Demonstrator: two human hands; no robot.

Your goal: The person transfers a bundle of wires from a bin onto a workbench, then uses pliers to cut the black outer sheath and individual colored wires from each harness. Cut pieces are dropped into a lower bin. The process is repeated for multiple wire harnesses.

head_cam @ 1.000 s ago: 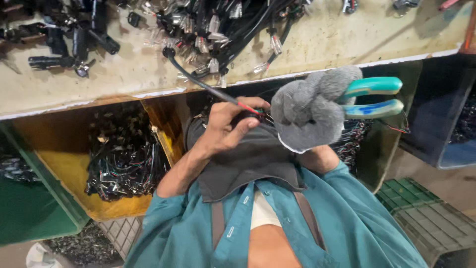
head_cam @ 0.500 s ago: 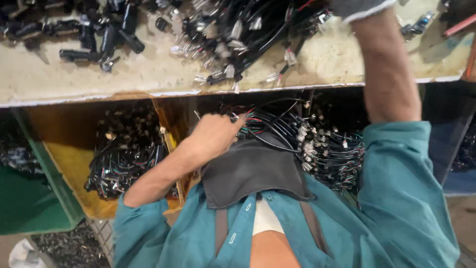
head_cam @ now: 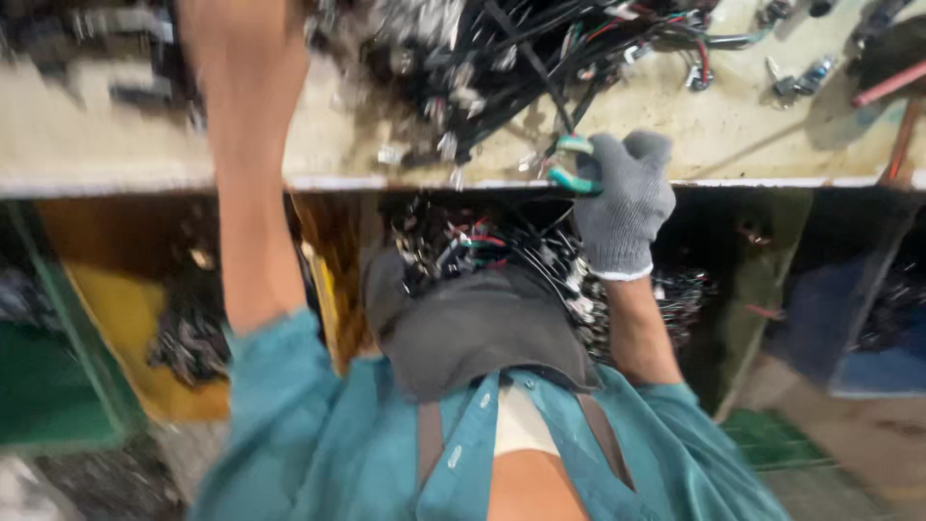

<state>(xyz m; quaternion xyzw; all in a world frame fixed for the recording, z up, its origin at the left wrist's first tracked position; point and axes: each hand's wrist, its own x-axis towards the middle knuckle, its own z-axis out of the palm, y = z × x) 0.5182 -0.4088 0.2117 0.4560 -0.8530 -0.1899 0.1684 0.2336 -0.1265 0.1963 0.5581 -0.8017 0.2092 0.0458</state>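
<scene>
My right hand (head_cam: 625, 207), in a grey knit glove, rests at the front edge of the workbench (head_cam: 752, 145). It is closed around teal-handled pliers (head_cam: 573, 162) whose jaws point into a tangle of black cables and connectors (head_cam: 502, 68). My bare left forearm (head_cam: 246, 164) stretches up over the bench at the left, blurred. The hand itself is cut off by the top of the view. A dark grey cloth (head_cam: 473, 333) lies over my lap.
Under the bench stand open bins: a yellow one (head_cam: 125, 318) with dark cable pieces, a green one (head_cam: 48, 386) at far left, a blue one (head_cam: 887, 357) at right. More cables (head_cam: 502, 251) fill the bin in front of me. Loose connectors (head_cam: 801, 72) lie on the bench's right side.
My left arm has risen from my lap to over the bench. My right hand has come back from the far bench to its front edge, holding the pliers.
</scene>
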